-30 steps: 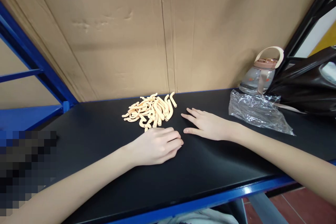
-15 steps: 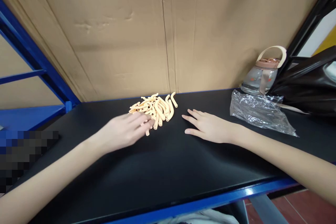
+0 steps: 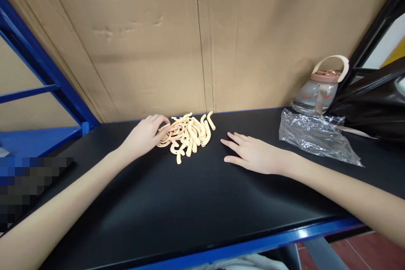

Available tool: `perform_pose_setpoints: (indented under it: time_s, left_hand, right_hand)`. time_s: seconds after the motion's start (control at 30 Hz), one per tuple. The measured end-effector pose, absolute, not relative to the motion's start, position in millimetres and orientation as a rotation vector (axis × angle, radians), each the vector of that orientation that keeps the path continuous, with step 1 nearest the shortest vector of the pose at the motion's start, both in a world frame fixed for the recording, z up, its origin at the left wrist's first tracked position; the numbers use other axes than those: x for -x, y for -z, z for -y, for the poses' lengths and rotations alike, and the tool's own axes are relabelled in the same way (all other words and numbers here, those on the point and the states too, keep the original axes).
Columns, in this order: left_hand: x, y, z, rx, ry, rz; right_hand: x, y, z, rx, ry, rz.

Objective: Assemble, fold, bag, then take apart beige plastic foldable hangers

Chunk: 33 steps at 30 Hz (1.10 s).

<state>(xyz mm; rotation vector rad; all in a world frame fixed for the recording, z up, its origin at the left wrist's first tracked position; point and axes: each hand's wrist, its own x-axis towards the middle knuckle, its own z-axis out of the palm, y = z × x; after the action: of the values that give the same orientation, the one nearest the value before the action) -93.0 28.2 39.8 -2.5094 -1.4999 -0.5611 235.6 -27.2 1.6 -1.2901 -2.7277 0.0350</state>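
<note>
A pile of cream-coloured curved plastic pieces (image 3: 193, 133) lies on the black tabletop (image 3: 177, 202), close to the cardboard at the back. Several pieces are hooked or S-shaped, and some have small holes. At the pile's left edge is my left hand (image 3: 144, 135), its fingers curled and the thumb close to the index fingertip around a cream curved piece. Part of that piece is hidden by the fingers. To the right of the pile, my right hand (image 3: 253, 154) rests palm down on the table with its fingers spread, touching none of the pieces.
A crumpled clear plastic bag (image 3: 316, 137) lies to the right of my right hand. Behind it stands a clear bottle (image 3: 316, 90) with a pinkish lid and a carry handle. Cardboard (image 3: 142, 42) walls off the back, and a blue metal frame (image 3: 69, 101) rises at the left.
My left hand has moved left and back, off the front of the pile to its left edge, uncovering the pieces there. My right hand stays in place.
</note>
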Motion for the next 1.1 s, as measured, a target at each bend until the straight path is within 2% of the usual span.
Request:
perform_pose_setpoints:
  time_s: [0.1,0.23,0.43,0.7,0.9,1.1]
  left_hand:
    - [102.1,-41.6,-21.6,2.580,0.292,1.341]
    - [104.6,-42.1,-20.3,2.593,0.168,1.307]
    - [97.2,-43.2,-14.7,2.465,0.149,1.255]
    - [87.2,-68.0,6.9,2.019,0.285,1.585]
    - [82.4,-75.4,16.6,1.923,0.369,1.744]
    - [87.8,-78.0,18.2,1.848,0.344,1.642]
  right_hand:
    - [-235.7,-1.5,27.5,1.292,-0.042,2.728]
    - [-235.0,-3.1,28.6,1.330,-0.014,2.755]
    - [-235.2,-2.0,28.3,1.305,-0.033,2.728]
    - [-235.2,-2.7,27.8,1.311,-0.024,2.739]
    - [-235.2,-3.1,28.6,1.322,-0.011,2.756]
    - [-235.9,-3.2,28.9,1.329,0.028,2.769]
